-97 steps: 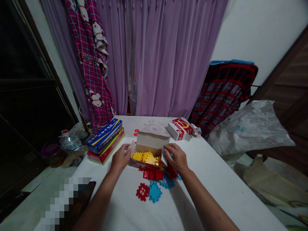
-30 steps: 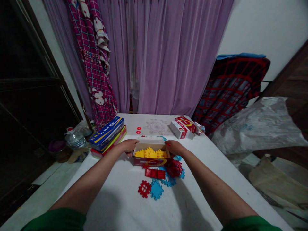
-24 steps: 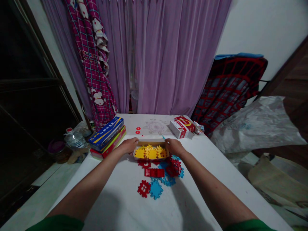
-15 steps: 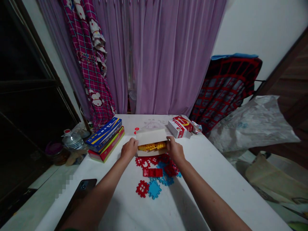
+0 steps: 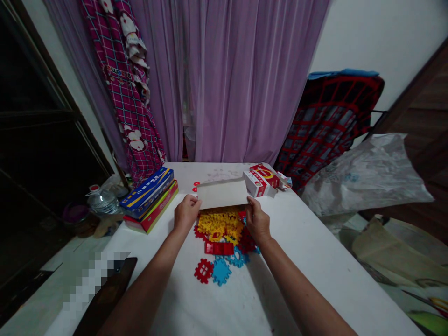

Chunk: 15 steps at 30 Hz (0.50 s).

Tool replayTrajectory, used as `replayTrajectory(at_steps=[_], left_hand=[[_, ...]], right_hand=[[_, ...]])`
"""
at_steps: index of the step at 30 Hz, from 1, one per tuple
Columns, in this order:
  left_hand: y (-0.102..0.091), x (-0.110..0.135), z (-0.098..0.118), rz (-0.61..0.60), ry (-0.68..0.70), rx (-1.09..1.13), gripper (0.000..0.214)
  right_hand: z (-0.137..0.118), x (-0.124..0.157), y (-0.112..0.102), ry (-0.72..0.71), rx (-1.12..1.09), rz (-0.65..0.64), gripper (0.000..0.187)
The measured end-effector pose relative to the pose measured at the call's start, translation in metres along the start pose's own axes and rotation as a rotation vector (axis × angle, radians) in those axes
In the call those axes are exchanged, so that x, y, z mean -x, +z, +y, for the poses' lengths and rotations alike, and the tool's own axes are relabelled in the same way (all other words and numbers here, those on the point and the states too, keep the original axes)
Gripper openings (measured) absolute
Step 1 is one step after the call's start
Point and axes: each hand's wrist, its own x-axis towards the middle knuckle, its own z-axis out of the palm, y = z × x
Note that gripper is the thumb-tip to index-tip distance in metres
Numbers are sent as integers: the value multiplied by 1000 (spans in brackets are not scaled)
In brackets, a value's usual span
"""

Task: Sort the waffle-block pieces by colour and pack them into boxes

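Observation:
A small cardboard box (image 5: 221, 193) is tipped over above the white table (image 5: 315, 261), its plain underside facing me. My left hand (image 5: 186, 213) grips its left end and my right hand (image 5: 256, 218) grips its right end. Yellow interlocking plastic pieces (image 5: 220, 225) lie in a heap just under the box's opening. They rest on top of red pieces (image 5: 219, 248) and blue pieces (image 5: 221, 271) spread on the table in front of my hands.
A stack of flat blue and red boxes (image 5: 149, 198) lies at the left. A red-and-white carton (image 5: 261, 179) sits behind the right hand. A dark phone (image 5: 105, 301) lies near left. A water bottle (image 5: 101, 200) stands off the table's left; a plastic-covered pile (image 5: 364, 179) lies right.
Both hands lifted the box of yellow pieces, tipped it forward and turned it over. The yellow pieces have spilled out onto the red and blue ones.

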Motion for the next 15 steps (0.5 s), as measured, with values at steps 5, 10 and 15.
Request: replayTrajectory(at_steps=[5, 10, 15], left_hand=[[-3, -22, 17, 56, 52, -10, 14], [2, -22, 12, 16, 98, 17, 24], [12, -29, 3, -18, 80, 101, 31]], right_hand=[[-2, -31, 0, 33, 18, 17, 37], [1, -38, -7, 92, 120, -116, 37], [-4, -60, -12, 169, 300, -373, 42]])
